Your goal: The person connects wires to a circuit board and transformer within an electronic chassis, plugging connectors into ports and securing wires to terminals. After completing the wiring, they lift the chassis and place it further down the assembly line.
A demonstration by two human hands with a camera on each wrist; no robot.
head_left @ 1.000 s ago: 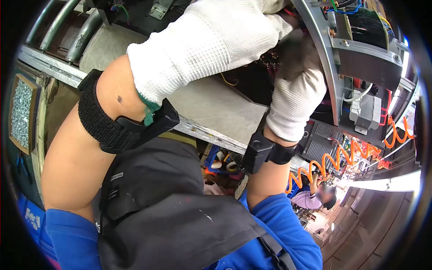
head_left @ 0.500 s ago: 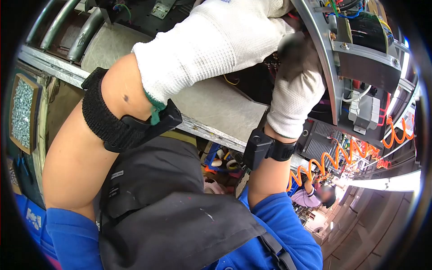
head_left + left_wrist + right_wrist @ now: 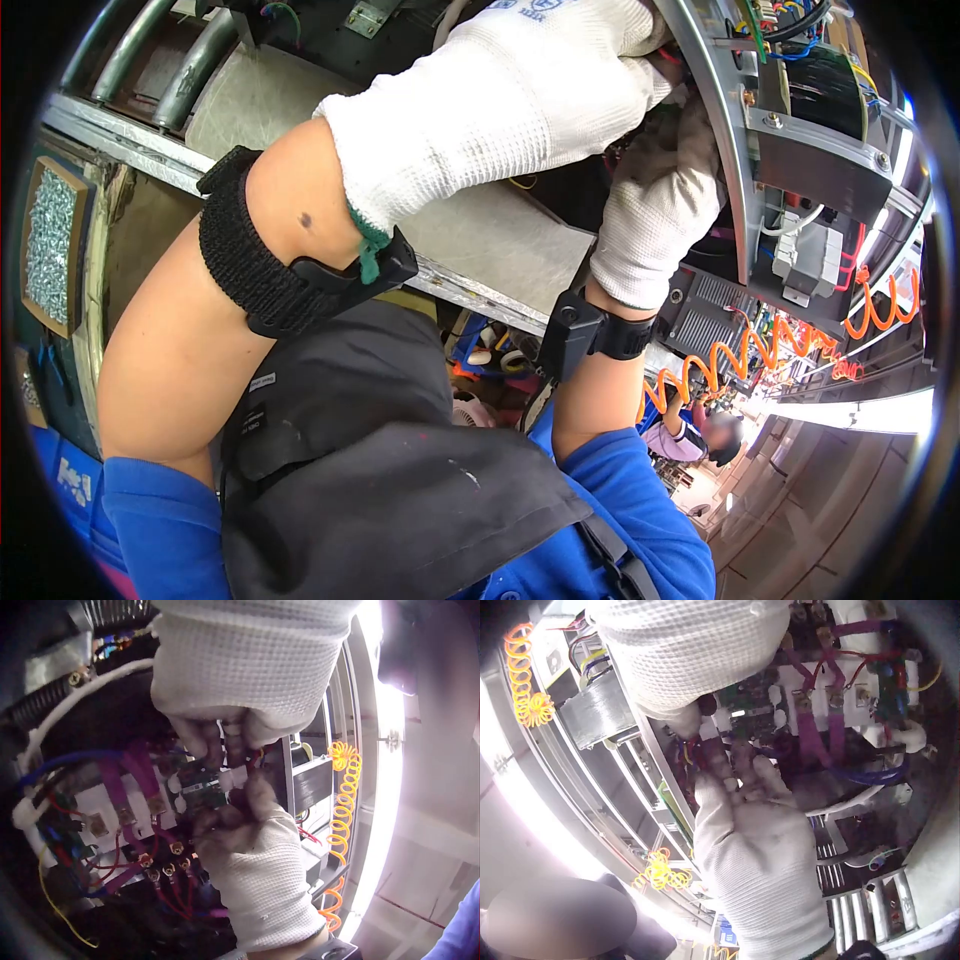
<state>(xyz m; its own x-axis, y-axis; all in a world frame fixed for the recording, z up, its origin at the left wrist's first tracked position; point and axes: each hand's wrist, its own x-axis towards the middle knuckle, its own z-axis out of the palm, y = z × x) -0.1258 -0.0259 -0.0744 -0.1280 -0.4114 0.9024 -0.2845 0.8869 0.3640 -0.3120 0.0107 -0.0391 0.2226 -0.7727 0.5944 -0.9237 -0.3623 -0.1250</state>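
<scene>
Both hands wear white knit gloves and work inside a cabinet. In the head view the left hand (image 3: 510,85) reaches in from the left, beside the right hand (image 3: 660,200); their fingertips are mostly hidden. From the left wrist, the left hand (image 3: 251,667) has bent fingers around a small white connector (image 3: 232,778) over a circuit board. Below it, the right hand (image 3: 262,877) has curled fingers and one finger against the connector's side; its grip is unclear. Seen from the right wrist, thin coloured wires (image 3: 690,754) lie between the right hand (image 3: 697,656) and left hand (image 3: 761,855).
A metal frame edge (image 3: 735,170) stands right of the hands. Metal rollers (image 3: 195,75) and a tray of screws (image 3: 50,250) are at left. An orange coiled hose (image 3: 705,370) hangs at right, with another person (image 3: 685,440) beyond. Purple and red leads (image 3: 142,784) cross the cabinet.
In the head view, my left hand and forearm have shifted right, deeper toward the frame edge. The right hand has stayed nearly in place, with its fingers slightly shifted.
</scene>
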